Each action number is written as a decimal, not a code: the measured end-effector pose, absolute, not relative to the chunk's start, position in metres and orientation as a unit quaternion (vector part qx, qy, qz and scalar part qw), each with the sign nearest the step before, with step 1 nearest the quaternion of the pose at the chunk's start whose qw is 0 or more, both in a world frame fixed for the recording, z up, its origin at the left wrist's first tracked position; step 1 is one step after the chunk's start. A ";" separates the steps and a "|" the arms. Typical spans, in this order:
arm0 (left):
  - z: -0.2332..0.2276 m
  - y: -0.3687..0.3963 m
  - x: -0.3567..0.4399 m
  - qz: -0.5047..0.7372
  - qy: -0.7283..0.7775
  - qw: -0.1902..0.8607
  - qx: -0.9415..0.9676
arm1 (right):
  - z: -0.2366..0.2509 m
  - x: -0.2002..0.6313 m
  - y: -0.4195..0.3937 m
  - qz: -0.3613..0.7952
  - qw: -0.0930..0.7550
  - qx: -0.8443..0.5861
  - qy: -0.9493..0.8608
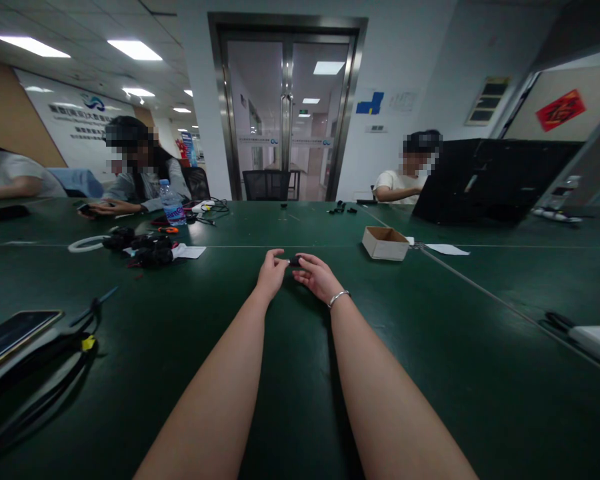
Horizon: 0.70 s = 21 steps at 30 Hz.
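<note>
A small dark object (pixel 295 261), too small to name, is held just above the green table between my two hands. My right hand (pixel 321 277) pinches its right end with thumb and fingers, the lower fingers curled beneath. A silver bracelet (pixel 339 298) circles that wrist. At the opposite end, my left hand (pixel 271 275) is closed with its thumb tip against a pale tip of the object, and the index finger lies above it. The exact grip of the left fingers is partly hidden.
An open cardboard box (pixel 386 247) stands right of my hands, near white paper (pixel 447 249). Black bundled parts (pixel 153 250) and a water bottle (pixel 173 203) are at left. A phone (pixel 17 337) and cables lie nearer. People sit across the table (pixel 300 373).
</note>
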<state>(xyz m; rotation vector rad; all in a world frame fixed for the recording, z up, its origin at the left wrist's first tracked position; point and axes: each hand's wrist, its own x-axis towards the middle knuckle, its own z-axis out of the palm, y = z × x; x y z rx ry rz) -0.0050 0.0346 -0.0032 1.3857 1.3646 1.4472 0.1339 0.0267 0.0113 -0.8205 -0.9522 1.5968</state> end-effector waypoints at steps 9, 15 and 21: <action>0.003 0.030 -0.004 0.555 0.504 0.390 0.535 | 0.012 0.133 0.026 0.669 0.526 -0.345 -0.396; 0.004 0.029 -0.004 0.551 0.507 0.391 0.534 | 0.011 0.134 0.028 0.671 0.523 -0.344 -0.398; 0.005 0.028 -0.004 0.539 0.509 0.402 0.538 | 0.012 0.134 0.026 0.672 0.523 -0.343 -0.398</action>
